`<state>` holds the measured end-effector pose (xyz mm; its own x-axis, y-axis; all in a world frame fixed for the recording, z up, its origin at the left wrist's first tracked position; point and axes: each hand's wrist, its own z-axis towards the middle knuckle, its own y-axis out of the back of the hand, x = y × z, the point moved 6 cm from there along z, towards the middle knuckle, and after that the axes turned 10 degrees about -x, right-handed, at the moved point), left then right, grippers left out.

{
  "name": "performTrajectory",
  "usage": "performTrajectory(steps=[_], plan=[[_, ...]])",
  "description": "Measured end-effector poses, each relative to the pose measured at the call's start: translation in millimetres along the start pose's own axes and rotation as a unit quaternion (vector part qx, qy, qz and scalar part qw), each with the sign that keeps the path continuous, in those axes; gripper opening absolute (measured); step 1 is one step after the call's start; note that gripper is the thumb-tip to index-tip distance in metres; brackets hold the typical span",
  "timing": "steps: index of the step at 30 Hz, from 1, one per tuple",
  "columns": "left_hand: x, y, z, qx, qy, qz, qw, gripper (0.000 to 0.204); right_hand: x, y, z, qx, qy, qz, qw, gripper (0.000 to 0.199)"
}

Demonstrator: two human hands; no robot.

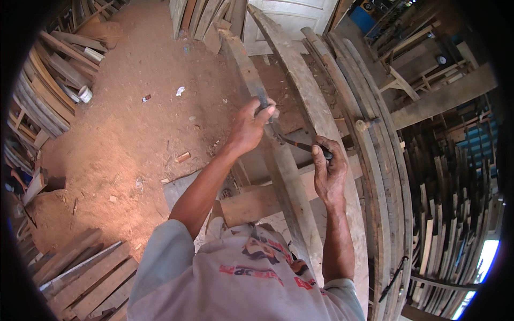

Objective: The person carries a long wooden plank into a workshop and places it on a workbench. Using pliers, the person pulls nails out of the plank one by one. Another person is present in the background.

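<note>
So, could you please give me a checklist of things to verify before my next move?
1. Left hand holds the dark, narrow object: ok, though its exact kind is too blurred to tell.
2. Right hand holds the slim black tool with an orange band: ok.
3. Tool's tip touching the long, weathered wooden plank: cannot tell.
4. Left hand apart from this tip: ok.
5. Brown dirt floor free of scraps: not ok, several lie scattered.

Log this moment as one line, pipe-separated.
left grip: holding dark object, kind unclear | right grip: holding slim black-and-orange hand tool, tip by wooden beam, contact unclear | lower left: stacked boards
</note>
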<state>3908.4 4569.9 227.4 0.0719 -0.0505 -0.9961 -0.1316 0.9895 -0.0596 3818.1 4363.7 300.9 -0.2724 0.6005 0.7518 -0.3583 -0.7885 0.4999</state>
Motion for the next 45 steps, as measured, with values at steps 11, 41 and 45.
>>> performTrajectory(steps=[11, 41, 45], plan=[[-21, -43, 35, 0.181, -0.006, 0.162, 0.970, 0.032, -16, -24, 27, -0.047, -0.068, -0.022, 0.996, 0.030], [-62, -71, 38, 0.111, -0.169, 0.196, 0.960, 0.064, -50, -114, 79, 0.046, -0.040, 0.220, 0.974, 0.035], [-57, -67, 39, 0.096, -0.168, 0.147, 0.970, 0.043, -44, -117, 77, 0.048, -0.031, 0.201, 0.978, 0.042]])
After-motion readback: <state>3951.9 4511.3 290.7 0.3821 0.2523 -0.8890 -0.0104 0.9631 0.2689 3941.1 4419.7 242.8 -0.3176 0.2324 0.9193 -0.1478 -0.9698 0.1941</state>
